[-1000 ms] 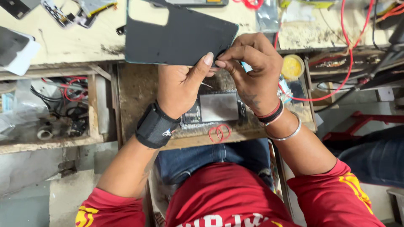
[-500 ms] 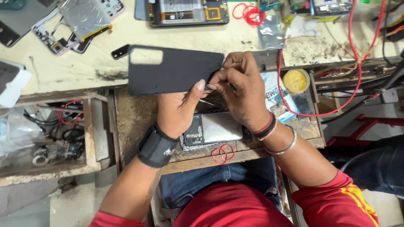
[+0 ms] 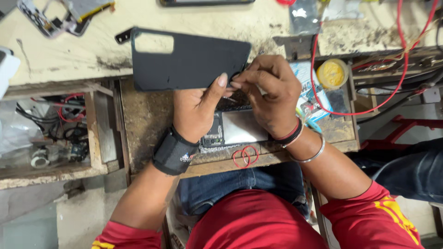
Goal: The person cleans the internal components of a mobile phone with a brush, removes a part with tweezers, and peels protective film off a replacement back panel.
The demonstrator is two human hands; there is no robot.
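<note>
Since the earlier frame, the dark phone back cover (image 3: 191,57) has been carried slightly down and left in the view, its camera cut-out now seen at the upper left, while both hands have stayed closed together at its right edge. Nearest the wearer, a red shirt and blue jeans are seen, and two small red rings (image 3: 245,156) lie on the front lip of a wooden drawer (image 3: 143,120). Just beyond them, an opened phone body (image 3: 237,129) with a silvery battery rests in the drawer, partly hidden under the wrists. The left hand (image 3: 198,108), with a black wrist wrap, is curled under the cover, its thumb pressed against the cover's right edge. The right hand (image 3: 270,90), wearing a metal bangle and a dark band, is closed in a narrow pinch at the same edge, fingertips touching the left thumb; what is pinched cannot be told. To the right, a small yellow tin (image 3: 333,73) stands beside a looping red wire (image 3: 369,108). Farther off, phone parts (image 3: 60,16) are scattered on the worn workbench (image 3: 69,55).
</note>
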